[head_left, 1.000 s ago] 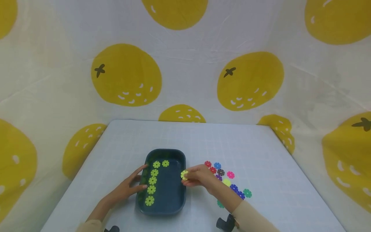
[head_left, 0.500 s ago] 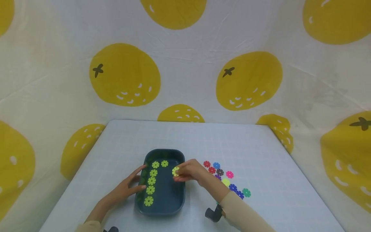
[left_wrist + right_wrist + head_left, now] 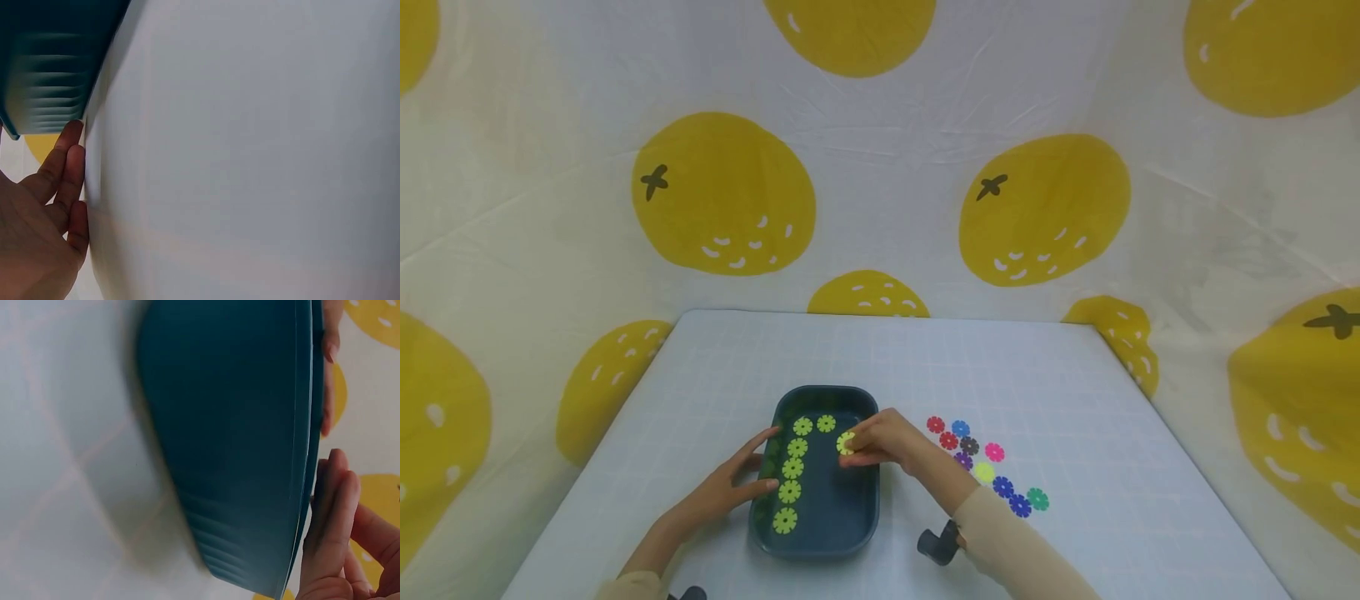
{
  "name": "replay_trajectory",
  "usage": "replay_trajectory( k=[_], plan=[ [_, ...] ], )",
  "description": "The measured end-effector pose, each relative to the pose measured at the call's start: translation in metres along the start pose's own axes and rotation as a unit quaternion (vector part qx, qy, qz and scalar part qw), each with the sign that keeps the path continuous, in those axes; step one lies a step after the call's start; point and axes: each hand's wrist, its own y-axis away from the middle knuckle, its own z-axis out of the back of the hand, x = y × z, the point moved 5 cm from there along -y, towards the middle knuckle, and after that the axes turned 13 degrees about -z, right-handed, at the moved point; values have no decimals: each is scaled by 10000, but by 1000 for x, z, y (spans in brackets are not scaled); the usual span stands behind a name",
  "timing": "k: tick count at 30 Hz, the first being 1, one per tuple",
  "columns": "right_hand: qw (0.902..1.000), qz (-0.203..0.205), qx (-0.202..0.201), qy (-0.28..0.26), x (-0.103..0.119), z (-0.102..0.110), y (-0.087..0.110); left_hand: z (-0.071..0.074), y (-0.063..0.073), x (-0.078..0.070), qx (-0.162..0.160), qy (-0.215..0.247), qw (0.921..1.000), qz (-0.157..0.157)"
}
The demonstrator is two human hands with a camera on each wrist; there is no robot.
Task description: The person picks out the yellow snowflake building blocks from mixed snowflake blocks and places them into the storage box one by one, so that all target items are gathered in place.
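In the head view, a dark teal tray (image 3: 816,551) holds several yellow-green notched discs; one disc (image 3: 789,492) belongs to a column along its left side. Over the tray's right part, my right hand (image 3: 887,440) pinches another yellow notched disc (image 3: 845,442) between thumb and fingers. Spread along the left rim, my left hand (image 3: 726,490) touches the tray with fairly straight fingers. The left wrist view has these fingers (image 3: 67,169) against the tray's outer wall (image 3: 53,75). From the right wrist, the tray wall (image 3: 231,437) hides the pinched disc beside my hand (image 3: 340,544).
Right of the tray lie loose notched discs on the white cloth-covered table (image 3: 1120,467): red (image 3: 935,425), light blue (image 3: 961,428), pink (image 3: 994,452), yellow (image 3: 984,472), dark blue (image 3: 1020,505) and green (image 3: 1038,499) among them. A fruit-print cloth (image 3: 887,217) hangs behind.
My right hand has carried the yellow disc leftward from the tray's right rim to over its inside, slowing lately. A green disc near my right wrist is now hidden. The left hand stays put.
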Motion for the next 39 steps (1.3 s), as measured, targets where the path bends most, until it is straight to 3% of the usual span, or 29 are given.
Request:
replay_trajectory(
  k=[17,29,39],
  plan=[
    [9998,137,39,-126,22,-21,-18,2,-1,4,-16,-95,9999,-63],
    [9974,-107,-35,-718,38,-33,-34,2,-1,5,-11,-165,9997,-153],
    [9941,-99,-63,-1080,37,-35,-47,0,-2,3,26,-113,9997,-234]
  ],
)
